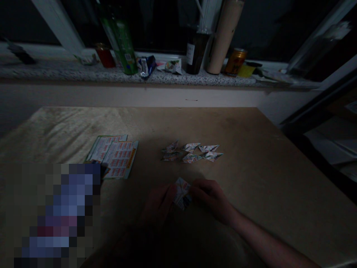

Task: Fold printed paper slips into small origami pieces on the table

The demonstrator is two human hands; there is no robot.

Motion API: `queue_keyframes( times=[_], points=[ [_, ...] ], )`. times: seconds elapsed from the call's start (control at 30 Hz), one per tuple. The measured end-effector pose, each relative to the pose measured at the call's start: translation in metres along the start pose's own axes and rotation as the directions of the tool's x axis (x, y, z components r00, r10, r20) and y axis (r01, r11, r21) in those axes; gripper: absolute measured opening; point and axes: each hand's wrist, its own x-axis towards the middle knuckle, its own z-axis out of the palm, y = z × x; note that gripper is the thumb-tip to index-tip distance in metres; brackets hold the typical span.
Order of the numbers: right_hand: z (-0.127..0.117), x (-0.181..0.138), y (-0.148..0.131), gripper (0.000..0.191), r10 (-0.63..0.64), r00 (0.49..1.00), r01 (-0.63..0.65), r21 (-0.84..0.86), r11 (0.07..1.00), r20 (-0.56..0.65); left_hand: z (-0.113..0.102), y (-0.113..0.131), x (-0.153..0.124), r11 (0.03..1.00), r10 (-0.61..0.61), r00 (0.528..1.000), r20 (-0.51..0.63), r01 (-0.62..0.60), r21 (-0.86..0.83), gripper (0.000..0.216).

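A small square of folded printed paper (182, 193) is held between my two hands, low over the table. My left hand (158, 201) grips its left edge; shadow covers most of those fingers. On the other side, my right hand (210, 195) pinches the right corner with thumb and fingers. Beyond the square, several folded paper boats (192, 147) stand in two short rows, pointed ends to the sides. Flat printed sheets (119, 158) with red and white blocks overlap to the left.
The brown table (251, 167) reaches a wall below a speckled windowsill (161, 78). On the sill stand a green bottle (124, 48), a dark bottle (196, 52), a tall beige tube (224, 37) and an orange can (235, 62). Pixelated blocks hide the lower left.
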Motion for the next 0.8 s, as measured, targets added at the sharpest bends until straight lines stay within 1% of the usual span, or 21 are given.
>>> queue_keyframes(
  times=[0.1,0.17,0.27,0.33,0.47,0.57,0.7,0.8],
  points=[
    [0.0,-0.001,0.001,0.039,0.0,1.0,0.0,0.016,1.0,-0.007,0.0,-0.002,0.002,0.997,0.042,0.999,-0.02,-0.043,-0.056,0.027],
    [0.0,-0.001,0.002,0.039,0.001,1.0,0.0,0.012,1.0,-0.022,-0.001,-0.005,0.004,0.992,0.116,0.993,-0.012,-0.117,-0.056,0.033],
    [0.001,0.0,0.003,0.039,-0.003,0.999,0.002,-0.012,1.0,-0.055,-0.004,-0.01,0.006,0.957,0.279,0.96,0.023,-0.28,0.074,0.033],
    [0.001,0.001,0.003,0.037,-0.002,0.997,0.0,-0.018,1.0,-0.076,-0.006,-0.012,0.007,0.938,0.32,0.947,0.037,-0.322,0.13,0.032],
    [0.0,0.003,0.003,0.035,-0.008,0.986,0.005,-0.017,1.0,-0.169,-0.006,-0.009,0.008,0.942,0.302,0.953,0.017,-0.301,0.147,0.034],
    [0.0,0.004,0.002,0.032,-0.015,0.974,0.02,0.023,1.0,-0.225,-0.004,-0.005,0.007,0.944,0.297,0.955,-0.012,-0.292,0.154,0.032],
    [0.002,0.002,0.0,0.023,-0.043,0.983,0.059,0.088,0.994,-0.178,-0.003,-0.003,0.007,0.966,0.234,0.972,-0.025,-0.229,0.122,0.029],
    [0.003,0.0,-0.001,0.018,-0.109,0.985,0.12,0.073,0.99,-0.132,-0.004,-0.003,0.006,0.986,0.157,0.987,-0.016,-0.156,0.063,0.032]
  ],
)
